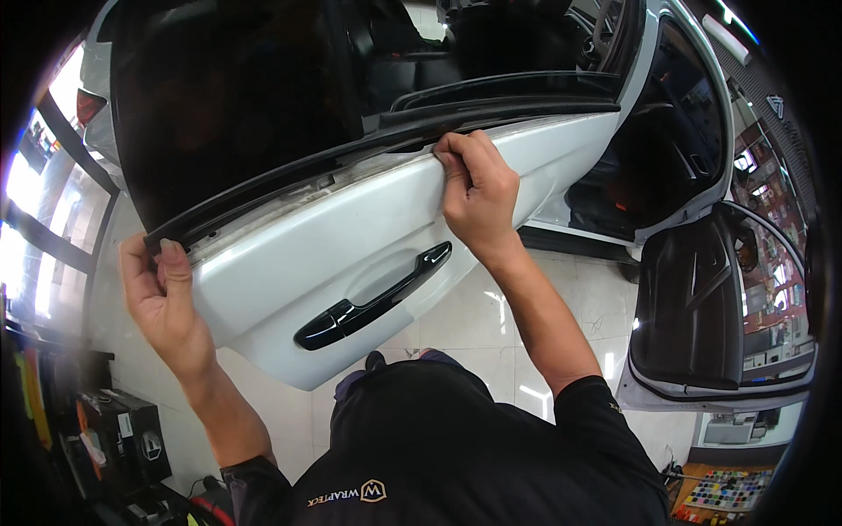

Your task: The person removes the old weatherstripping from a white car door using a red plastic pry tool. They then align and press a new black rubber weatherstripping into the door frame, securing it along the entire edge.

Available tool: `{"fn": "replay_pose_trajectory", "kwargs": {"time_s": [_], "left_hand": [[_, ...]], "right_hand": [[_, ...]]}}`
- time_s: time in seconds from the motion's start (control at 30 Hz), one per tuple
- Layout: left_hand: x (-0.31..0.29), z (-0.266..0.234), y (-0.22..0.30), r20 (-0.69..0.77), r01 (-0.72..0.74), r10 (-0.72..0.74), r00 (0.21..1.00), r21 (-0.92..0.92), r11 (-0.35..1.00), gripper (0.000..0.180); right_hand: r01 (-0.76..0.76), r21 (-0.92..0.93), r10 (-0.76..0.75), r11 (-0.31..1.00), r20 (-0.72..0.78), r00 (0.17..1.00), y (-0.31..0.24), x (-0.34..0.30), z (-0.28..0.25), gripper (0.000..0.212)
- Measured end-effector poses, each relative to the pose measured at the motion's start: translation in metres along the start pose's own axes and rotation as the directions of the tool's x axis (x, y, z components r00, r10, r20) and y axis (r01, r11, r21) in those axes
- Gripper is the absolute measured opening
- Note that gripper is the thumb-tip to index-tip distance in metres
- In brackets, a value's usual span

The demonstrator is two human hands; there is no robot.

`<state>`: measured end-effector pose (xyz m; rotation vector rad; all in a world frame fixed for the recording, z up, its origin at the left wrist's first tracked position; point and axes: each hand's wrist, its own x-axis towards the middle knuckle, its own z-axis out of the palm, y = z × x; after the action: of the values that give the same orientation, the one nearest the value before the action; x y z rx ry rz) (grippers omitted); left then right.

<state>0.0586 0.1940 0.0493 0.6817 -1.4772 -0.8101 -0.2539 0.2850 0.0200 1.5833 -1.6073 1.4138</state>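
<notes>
A white car door (289, 241) stands in front of me, with a glossy black door handle (377, 298) on its outer panel. Along the base of the dark window runs a long black window trim strip (289, 174). Between strip and panel a pale, dirty ledge shows, with a gap around the middle. My left hand (167, 302) pinches the strip's left end between thumb and fingers. Farther right, my right hand (478, 188) is closed at the strip's lower edge, fingers curled over it; its fingertips are partly hidden.
At the right, another car door (688, 307) swings wide, its dark inner panel showing. A black box (127, 434) and other gear sit at the lower left. Pale floor tiles (474, 316) lie below the door. A board of colour samples (724, 491) is at the lower right.
</notes>
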Motion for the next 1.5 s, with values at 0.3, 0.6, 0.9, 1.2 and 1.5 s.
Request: {"fn": "replay_pose_trajectory", "kwargs": {"time_s": [0.3, 0.6, 0.9, 1.2, 1.5], "left_hand": [[0.0, -0.001, -0.002, 0.02, -0.031, 0.031, 0.999, -0.001, 1.0, 0.02], [-0.001, -0.004, -0.002, 0.029, -0.015, 0.015, 0.999, 0.0, 1.0, 0.023], [-0.003, -0.001, 0.0, -0.009, -0.014, 0.015, 1.0, 0.03, 0.999, 0.021], [-0.003, -0.002, -0.002, 0.013, -0.035, 0.035, 0.999, 0.002, 0.999, 0.019], [-0.005, -0.005, -0.002, 0.02, -0.011, 0.011, 1.0, 0.008, 1.0, 0.021]], "right_hand": [[0.004, 0.052, -0.005, 0.999, 0.005, 1.0, 0.0, -0.001, -0.002, 0.012], [-0.092, 0.198, 0.098, 0.976, -0.017, 0.995, 0.0, -0.007, -0.006, 0.006], [-0.174, 0.125, 0.171, 0.977, 0.033, 0.985, -0.018, -0.003, -0.001, 0.008], [-0.272, -0.043, 0.271, 0.961, -0.034, 0.962, -0.035, -0.007, 0.011, 0.008], [-0.279, 0.096, 0.283, 0.955, -0.027, 0.959, -0.027, -0.015, 0.005, 0.008]]}}
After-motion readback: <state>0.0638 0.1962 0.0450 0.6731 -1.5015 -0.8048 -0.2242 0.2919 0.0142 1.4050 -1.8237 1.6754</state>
